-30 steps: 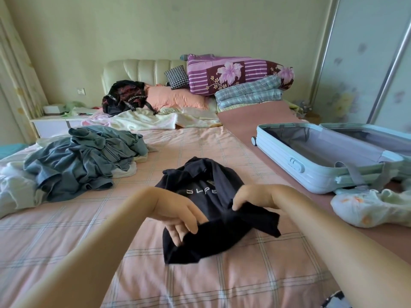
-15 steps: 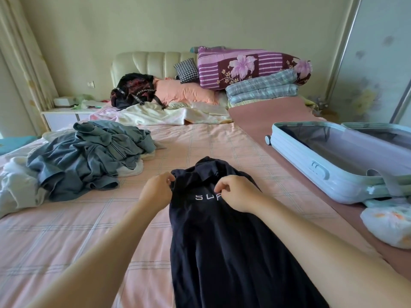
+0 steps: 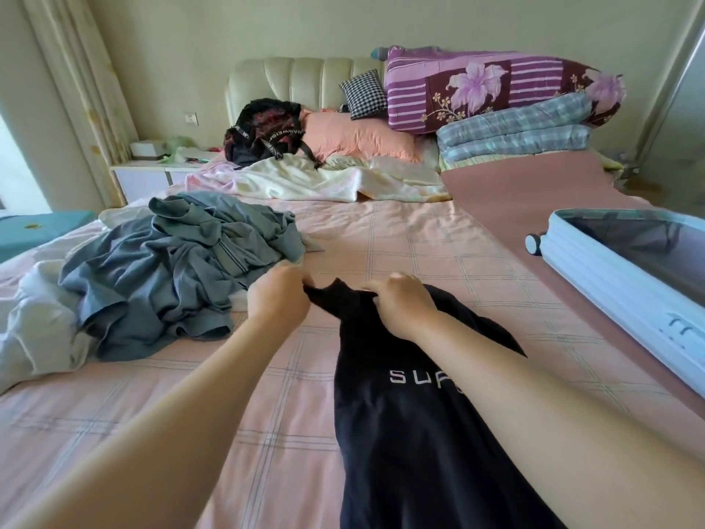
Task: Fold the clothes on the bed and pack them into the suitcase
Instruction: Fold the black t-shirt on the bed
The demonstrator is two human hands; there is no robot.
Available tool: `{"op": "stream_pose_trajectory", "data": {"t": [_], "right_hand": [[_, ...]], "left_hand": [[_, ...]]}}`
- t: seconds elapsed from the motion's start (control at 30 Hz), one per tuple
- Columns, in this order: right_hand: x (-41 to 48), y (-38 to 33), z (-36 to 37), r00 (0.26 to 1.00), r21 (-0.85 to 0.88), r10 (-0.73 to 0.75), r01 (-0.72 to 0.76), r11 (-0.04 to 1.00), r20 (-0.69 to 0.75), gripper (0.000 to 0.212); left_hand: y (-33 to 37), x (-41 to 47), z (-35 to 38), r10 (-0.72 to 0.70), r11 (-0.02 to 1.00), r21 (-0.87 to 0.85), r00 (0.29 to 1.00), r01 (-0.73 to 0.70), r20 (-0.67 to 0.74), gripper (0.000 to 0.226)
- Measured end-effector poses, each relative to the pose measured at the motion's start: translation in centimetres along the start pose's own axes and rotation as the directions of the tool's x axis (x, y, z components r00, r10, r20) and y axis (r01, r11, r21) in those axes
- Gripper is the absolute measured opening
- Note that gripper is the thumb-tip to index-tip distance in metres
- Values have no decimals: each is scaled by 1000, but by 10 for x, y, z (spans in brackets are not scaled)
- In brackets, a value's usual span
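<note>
Dark T-shirt with white lettering is found laid lengthwise on the pink checked bed, its far edge lifted slightly between two hands and its near end cut off by the bottom of the view. One corner of that far edge is pinched by the left hand, whose fingers are curled tightly round the cloth. Close beside it, the edge is gripped by the right hand, knuckles up and fingers folded over the fabric. A crumpled heap of grey-blue clothes is noted just to the left of the left hand, resting partly on a white garment at the bed's left side. The pale blue suitcase is seen lying open on the right side of the bed, well apart from the shirt; only dark lining is visible inside. A black backpack, a pink pillow and stacked quilts are recorded at the headboard end.
</note>
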State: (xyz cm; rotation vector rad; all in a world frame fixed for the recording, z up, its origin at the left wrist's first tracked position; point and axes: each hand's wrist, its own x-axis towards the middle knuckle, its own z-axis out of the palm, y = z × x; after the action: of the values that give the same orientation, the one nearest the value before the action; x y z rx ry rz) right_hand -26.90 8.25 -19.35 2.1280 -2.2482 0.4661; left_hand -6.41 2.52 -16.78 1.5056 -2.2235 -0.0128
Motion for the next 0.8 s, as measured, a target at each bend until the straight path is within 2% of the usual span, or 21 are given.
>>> {"op": "stream_pose_trajectory", "data": {"t": [0.07, 0.1, 0.13, 0.17, 0.2, 0.23, 0.27, 0.3, 0.33, 0.4, 0.43, 0.47, 0.5, 0.57, 0.6, 0.67, 0.7, 0.77, 0.8], "right_hand": [[8, -6, -2, 999, 9, -32, 32, 999, -8, 51], [11, -9, -3, 999, 9, -38, 38, 999, 3, 48], [14, -11, -3, 999, -4, -29, 30, 1000, 42, 47], [17, -13, -3, 994, -22, -7, 10, 1000, 109, 48], [20, -14, -3, 981, -44, 21, -13, 999, 195, 54], [24, -13, -1, 958, -55, 53, -39, 998, 281, 58], [28, -13, -1, 937, -48, 79, -67, 997, 340, 59], [33, -11, 0, 927, -24, 95, -92, 995, 362, 55], [39, -9, 0, 932, 2, 99, -106, 994, 349, 48], [47, -4, 0, 945, 11, 96, -104, 995, 312, 40], [50, -2, -1, 941, -22, 90, -87, 996, 327, 39], [52, -1, -3, 926, -75, 77, -53, 996, 369, 40], [53, -1, -5, 904, -120, 62, -12, 993, 422, 42], [53, 0, -12, 856, -132, 75, -8, 991, 511, 44], [54, 0, -17, 834, -132, 87, -17, 991, 545, 42], [59, 4, -23, 821, -185, 101, 5, 983, 561, 35], [63, 7, -24, 848, -228, 103, 22, 973, 519, 30], [71, 14, -26, 939, -234, 109, -31, 972, 327, 21], [76, 18, -27, 974, -166, 110, -77, 983, 198, 16]], "left_hand": [[-20, 15, -11, 56, 997, -37, 964, -68, -261, 28], [-30, 21, -13, 118, 993, 27, 949, -115, -294, 29], [-37, 25, -14, 186, 978, 133, 956, -159, -226, 31], [-42, 28, -13, 230, 945, 255, 971, -206, -69, 32], [-42, 30, -9, 209, 895, 371, 968, -247, 140, 33], [-41, 31, -3, 125, 863, 436, 944, -256, 306, 38], [-39, 31, 2, 20, 862, 458, 918, -216, 396, 46], [-36, 32, 7, -54, 881, 445, 902, -158, 429, 50], [-34, 36, 9, -54, 904, 407, 911, -129, 409, 44], [-29, 41, 15, 20, 963, 255, 963, -91, 269, 24], [-26, 44, 18, 40, 986, 151, 973, -76, 228, 23], [-24, 47, 22, 53, 996, 53, 959, -70, 277, 23], [-23, 50, 24, 82, 996, -8, 918, -85, 388, 25], [-18, 51, 28, 117, 987, 19, 783, -162, 610, 36], [-18, 52, 29, 112, 974, 76, 750, -211, 652, 36], [-16, 57, 26, 116, 939, 188, 783, -287, 611, 27], [-15, 60, 24, 126, 928, 225, 820, -297, 559, 24], [-14, 67, 18, 108, 927, 284, 899, -245, 423, 25], [-13, 73, 15, 84, 933, 304, 936, -194, 342, 27]]}}
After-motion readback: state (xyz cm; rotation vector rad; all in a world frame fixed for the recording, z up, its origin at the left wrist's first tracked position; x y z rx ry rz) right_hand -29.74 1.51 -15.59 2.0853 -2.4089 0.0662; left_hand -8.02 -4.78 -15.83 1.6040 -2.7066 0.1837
